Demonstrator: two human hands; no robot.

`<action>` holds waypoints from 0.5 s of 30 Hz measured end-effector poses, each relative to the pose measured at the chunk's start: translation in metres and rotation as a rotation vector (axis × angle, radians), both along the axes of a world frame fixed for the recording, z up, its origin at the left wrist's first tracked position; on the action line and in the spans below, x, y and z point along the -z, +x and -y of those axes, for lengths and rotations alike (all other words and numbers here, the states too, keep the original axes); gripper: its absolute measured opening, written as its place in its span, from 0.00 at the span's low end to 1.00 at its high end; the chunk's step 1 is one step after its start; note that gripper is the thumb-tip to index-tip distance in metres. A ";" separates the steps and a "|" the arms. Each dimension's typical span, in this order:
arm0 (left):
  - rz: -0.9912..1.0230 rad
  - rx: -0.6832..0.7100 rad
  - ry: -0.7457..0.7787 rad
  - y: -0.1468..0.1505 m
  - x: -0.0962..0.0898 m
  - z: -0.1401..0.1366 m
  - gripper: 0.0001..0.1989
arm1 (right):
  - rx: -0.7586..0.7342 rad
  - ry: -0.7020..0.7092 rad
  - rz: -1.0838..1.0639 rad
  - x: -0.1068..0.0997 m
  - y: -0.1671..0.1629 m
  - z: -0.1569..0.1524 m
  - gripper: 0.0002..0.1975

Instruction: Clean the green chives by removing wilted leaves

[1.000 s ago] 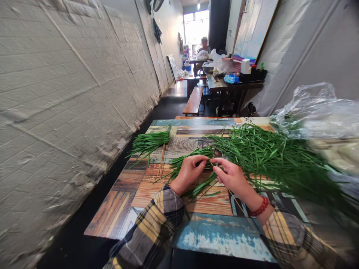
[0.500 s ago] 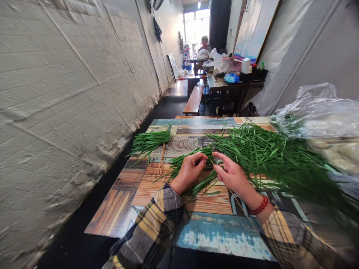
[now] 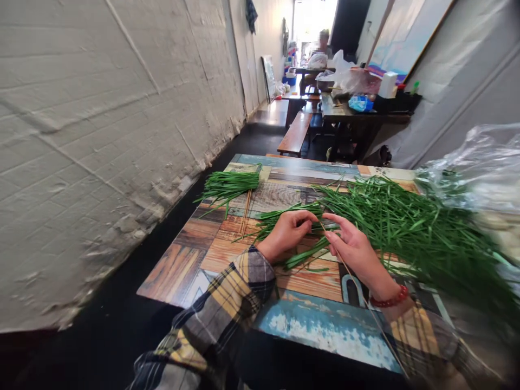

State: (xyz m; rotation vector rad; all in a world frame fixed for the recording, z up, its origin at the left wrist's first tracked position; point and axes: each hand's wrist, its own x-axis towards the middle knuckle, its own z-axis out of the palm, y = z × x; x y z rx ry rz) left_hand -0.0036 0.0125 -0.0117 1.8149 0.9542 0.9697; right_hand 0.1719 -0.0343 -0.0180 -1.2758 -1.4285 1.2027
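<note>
In my right hand (image 3: 355, 246) a long thin bamboo skewer (image 3: 368, 306) is pinched between thumb and fingers, its lower end slanting down past my wrist. My left hand (image 3: 286, 235) has thumb and forefinger pressed together at the skewer's upper tip; whatever is between them is too small to make out. Behind and under the left hand lies a small bunch of green garlic chives (image 3: 274, 218). More loose chive stems (image 3: 304, 256) lie below both hands. A neat chive bundle (image 3: 231, 184) rests at the table's far left, with several bamboo skewers (image 3: 246, 214) sticking out toward me.
A large loose heap of chives (image 3: 402, 214) covers the right of the patterned table (image 3: 170, 271). Beside it stands a clear plastic bag (image 3: 467, 162). A white wall (image 3: 101, 135) runs along the left. Beyond are a bench (image 3: 296, 132), another table (image 3: 365, 115) and a seated person (image 3: 324, 40).
The whole view has shifted, so the table and hands appear slightly farther right and higher. Both hands stay together at the skewer tip with nearly the same grip.
</note>
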 end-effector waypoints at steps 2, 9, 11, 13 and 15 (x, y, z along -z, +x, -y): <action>-0.017 0.028 0.018 0.001 0.000 0.001 0.10 | 0.004 -0.033 -0.030 0.000 0.002 0.004 0.23; -0.058 0.153 0.023 0.005 -0.002 0.008 0.13 | 0.033 -0.067 -0.057 0.006 0.013 0.019 0.20; -0.069 0.171 0.062 0.006 -0.002 0.012 0.14 | 0.041 -0.063 -0.045 0.007 0.014 0.020 0.20; -0.083 0.204 0.094 0.007 -0.001 0.015 0.13 | 0.041 -0.063 -0.030 0.007 0.014 0.021 0.20; -0.109 0.256 0.114 0.009 0.001 0.016 0.13 | 0.041 -0.074 -0.021 0.006 0.015 0.023 0.20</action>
